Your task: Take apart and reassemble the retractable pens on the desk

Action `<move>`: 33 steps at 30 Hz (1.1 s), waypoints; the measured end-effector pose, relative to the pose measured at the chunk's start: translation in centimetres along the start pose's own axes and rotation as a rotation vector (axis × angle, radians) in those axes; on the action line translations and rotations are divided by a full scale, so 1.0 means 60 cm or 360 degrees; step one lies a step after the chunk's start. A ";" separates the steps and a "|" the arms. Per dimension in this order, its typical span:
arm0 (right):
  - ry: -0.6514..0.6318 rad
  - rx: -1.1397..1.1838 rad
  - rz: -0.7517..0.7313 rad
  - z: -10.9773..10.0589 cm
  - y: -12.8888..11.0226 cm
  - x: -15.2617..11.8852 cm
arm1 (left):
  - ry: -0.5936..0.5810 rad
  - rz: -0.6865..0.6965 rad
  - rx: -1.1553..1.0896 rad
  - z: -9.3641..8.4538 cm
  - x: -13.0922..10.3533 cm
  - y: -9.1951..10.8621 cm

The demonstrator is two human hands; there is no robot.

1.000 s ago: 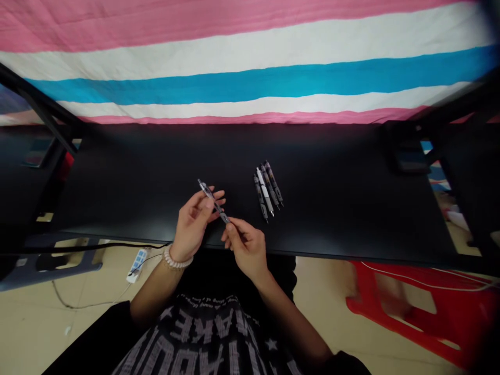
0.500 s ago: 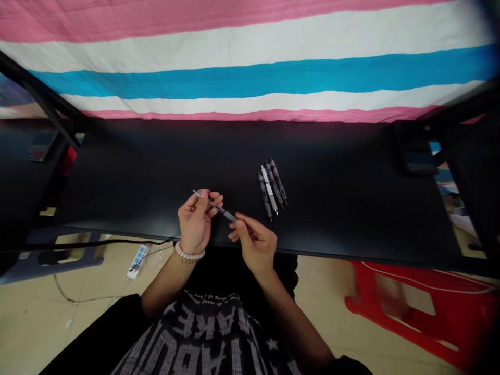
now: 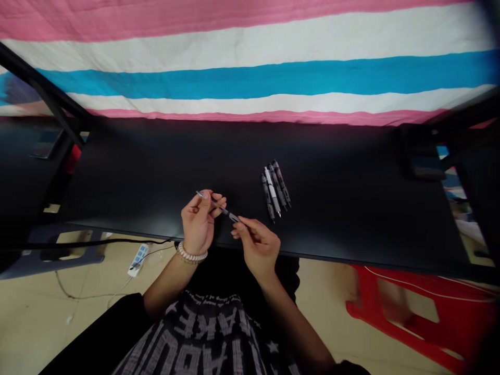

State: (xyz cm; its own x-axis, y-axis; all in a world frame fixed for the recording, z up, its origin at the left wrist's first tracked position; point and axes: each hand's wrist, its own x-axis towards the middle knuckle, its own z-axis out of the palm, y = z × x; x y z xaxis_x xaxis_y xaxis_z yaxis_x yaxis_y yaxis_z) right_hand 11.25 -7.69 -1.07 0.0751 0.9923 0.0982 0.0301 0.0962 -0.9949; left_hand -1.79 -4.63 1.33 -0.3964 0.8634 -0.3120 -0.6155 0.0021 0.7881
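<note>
A slim pen (image 3: 224, 210) with a dark barrel and a grey patch on its grip is held at a slant between both hands above the table's front part. My left hand (image 3: 199, 219), palm up, pinches its upper-left end between thumb and fingers. At the lower-right end, my right hand (image 3: 261, 247) closes thumb and fingertips on the grip; they cover the tip. To the right of the hands, several pens lie side by side on the black table (image 3: 344, 208). One is a white pen (image 3: 270, 182); a dark pen (image 3: 267, 195) lies at its left.
A striped cloth (image 3: 250, 80) hangs along the table's back edge. Black frame bars flank both sides. On the floor are a red stool (image 3: 394, 307) at right, a grey stool (image 3: 91, 254) and a white power strip (image 3: 138, 259) with cables at left.
The whole view has shifted slightly. Both hands keep their hold on the pen, which appears rolled a little, with a different side of its grip showing. The pens on the table lie as before.
</note>
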 end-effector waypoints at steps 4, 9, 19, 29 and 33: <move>0.0119 -0.0360 -0.0515 -0.011 -0.002 -0.003 | 0.0175 0.0075 -0.0070 -0.010 0.018 0.008; 0.0109 -0.0496 -0.0550 -0.016 -0.003 0.000 | 0.0134 0.0008 -0.0015 -0.012 0.019 0.011; 0.0042 -0.0418 -0.0311 -0.007 0.003 -0.003 | 0.0021 -0.0139 -0.0035 0.002 0.000 -0.010; -0.0067 -0.0522 -0.0240 -0.019 -0.005 0.006 | 0.0043 -0.0099 -0.0078 -0.001 0.000 -0.012; -0.0060 -0.0411 -0.0037 -0.012 -0.005 0.000 | 0.0017 -0.0090 -0.0029 0.000 -0.003 -0.013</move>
State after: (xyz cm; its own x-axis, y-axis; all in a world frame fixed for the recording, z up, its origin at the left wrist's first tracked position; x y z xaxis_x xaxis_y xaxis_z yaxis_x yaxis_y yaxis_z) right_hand 11.94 -7.75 -0.74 0.0342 0.9928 0.1151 0.2851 0.1007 -0.9532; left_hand -1.21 -4.76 0.76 -0.3679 0.8568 -0.3612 -0.6494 0.0413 0.7593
